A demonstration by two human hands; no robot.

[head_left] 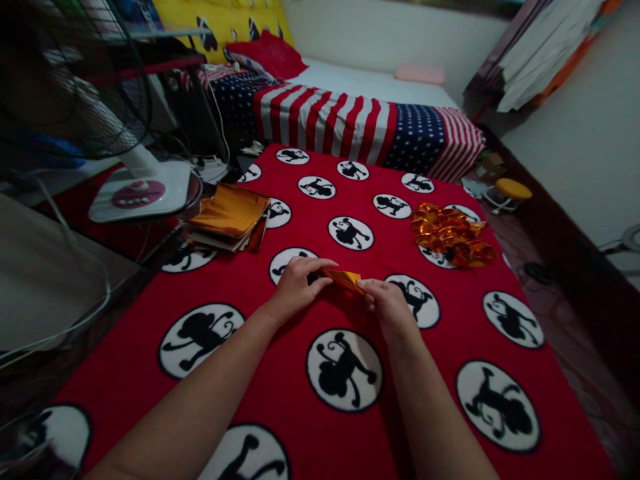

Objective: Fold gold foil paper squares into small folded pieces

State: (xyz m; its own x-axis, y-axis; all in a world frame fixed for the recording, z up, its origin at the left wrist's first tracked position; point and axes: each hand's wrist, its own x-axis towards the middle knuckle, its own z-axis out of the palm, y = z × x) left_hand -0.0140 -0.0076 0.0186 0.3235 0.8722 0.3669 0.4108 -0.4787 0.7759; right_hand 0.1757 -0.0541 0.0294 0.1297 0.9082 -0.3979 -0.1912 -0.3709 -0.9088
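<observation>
A folded piece of gold foil paper (346, 277) is stretched between my two hands above the red cloth (320, 310) with round monkey prints. My left hand (300, 280) pinches its left end between thumb and fingers. At the right end, my right hand (386, 300) grips it with closed fingertips. On the left edge of the cloth lies a stack of gold paper sheets (230, 212). Over on the right sits a pile of shiny folded gold foil pieces (450, 235).
A fan's white base (143, 190) stands at the left, with cables near it. Behind is a bed with a stars-and-stripes cover (345, 127) and a red pillow (270, 55). A yellow-topped stool (513, 190) is at the right, below hanging clothes (545, 57).
</observation>
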